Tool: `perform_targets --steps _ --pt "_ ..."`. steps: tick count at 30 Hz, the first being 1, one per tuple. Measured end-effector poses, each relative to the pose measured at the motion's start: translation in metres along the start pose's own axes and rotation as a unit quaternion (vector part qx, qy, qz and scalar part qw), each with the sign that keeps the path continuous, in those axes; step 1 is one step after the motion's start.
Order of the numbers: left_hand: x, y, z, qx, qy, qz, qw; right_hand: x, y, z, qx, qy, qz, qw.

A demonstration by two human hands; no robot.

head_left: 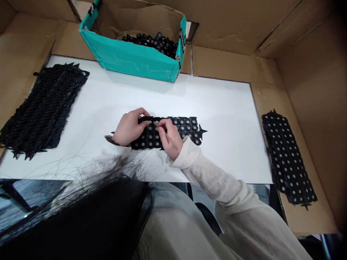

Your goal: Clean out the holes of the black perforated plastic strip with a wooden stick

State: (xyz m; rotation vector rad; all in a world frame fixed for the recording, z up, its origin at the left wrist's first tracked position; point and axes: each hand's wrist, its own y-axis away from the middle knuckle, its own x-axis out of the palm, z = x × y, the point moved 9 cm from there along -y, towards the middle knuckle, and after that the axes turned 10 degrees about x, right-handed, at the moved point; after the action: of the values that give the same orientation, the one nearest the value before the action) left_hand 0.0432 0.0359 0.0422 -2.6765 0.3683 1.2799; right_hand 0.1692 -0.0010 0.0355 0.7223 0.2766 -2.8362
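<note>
Bare left hand (130, 127) lies over the left part of a flat, oblong black panel (186, 124) set with rows of round, pale-centred studs, its thumb on the face of the panel and its fingers curled near the far edge. From where I stand I cannot tell whether it grips the panel or merely steadies it. The right hand (170, 139) comes in from 5 o'clock, thumb and forefinger drawn together beside the left thumb, around something slender too small to make out. The panel lies lengthwise on a white tabletop (230, 108), with a spiky black tip pointing to 3 o'clock and another dark point showing past the left hand at 9 o'clock.

Farther out, at 11 o'clock, stands an open teal-sided cardboard box (135, 59) with a heap of small black round pieces (154, 43) inside. Toward 9 o'clock, a thick pile of black perforated sheets (46, 108) lies aslant, jagged at its ends, partly over the brown cardboard surround (230, 63). Between 3 and 4 o'clock, another dotted black panel (288, 159) lies at a slant on the cardboard. Long dark hair (108, 213) hangs across the view at 7 o'clock, beside pale sleeves.
</note>
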Motion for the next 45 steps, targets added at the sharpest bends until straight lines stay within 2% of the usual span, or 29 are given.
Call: perform_targets --steps 4,7,9,11,14,17,20,29,34,38,41,45 --pt "0.003 -0.003 0.007 -0.007 0.010 0.007 1.000 -0.010 0.001 -0.013 0.055 -0.145 -0.027 0.988" --pt "0.003 -0.007 0.015 -0.016 0.017 0.003 1.000 -0.026 0.003 -0.026 0.087 -0.241 -0.103 0.961" --pt "0.001 -0.008 0.020 -0.021 0.025 0.000 0.999 -0.037 0.003 -0.033 0.099 -0.264 -0.144 0.949" --pt "0.000 -0.009 0.021 -0.022 0.047 0.015 0.999 -0.041 0.000 -0.033 0.102 -0.242 -0.142 0.954" --pt "0.004 -0.006 0.019 -0.019 0.071 0.087 0.993 -0.034 -0.004 -0.025 0.083 -0.190 -0.084 0.975" --pt "0.006 -0.002 0.015 -0.011 0.016 0.140 0.990 -0.019 -0.004 -0.020 0.062 -0.196 -0.020 0.978" --pt "0.005 0.000 0.010 0.006 -0.048 0.152 0.987 -0.008 -0.003 -0.024 0.066 -0.201 0.009 0.977" --pt "0.006 -0.001 0.006 0.026 -0.072 0.146 0.986 -0.013 -0.002 -0.016 0.036 -0.114 0.017 0.993" --pt "0.007 -0.002 0.008 0.034 -0.039 0.149 0.988 -0.014 -0.002 -0.018 0.043 -0.115 0.004 0.992" --pt "0.007 -0.003 0.007 0.052 -0.002 0.138 0.989 -0.012 -0.002 -0.017 0.033 -0.080 0.019 0.996" --pt "0.007 -0.002 0.005 0.065 0.020 0.130 0.989 -0.010 -0.001 -0.008 -0.017 -0.026 0.041 0.999" --pt "0.007 -0.002 0.004 0.069 0.024 0.120 0.990 -0.002 0.005 0.011 -0.130 0.077 0.048 0.987"
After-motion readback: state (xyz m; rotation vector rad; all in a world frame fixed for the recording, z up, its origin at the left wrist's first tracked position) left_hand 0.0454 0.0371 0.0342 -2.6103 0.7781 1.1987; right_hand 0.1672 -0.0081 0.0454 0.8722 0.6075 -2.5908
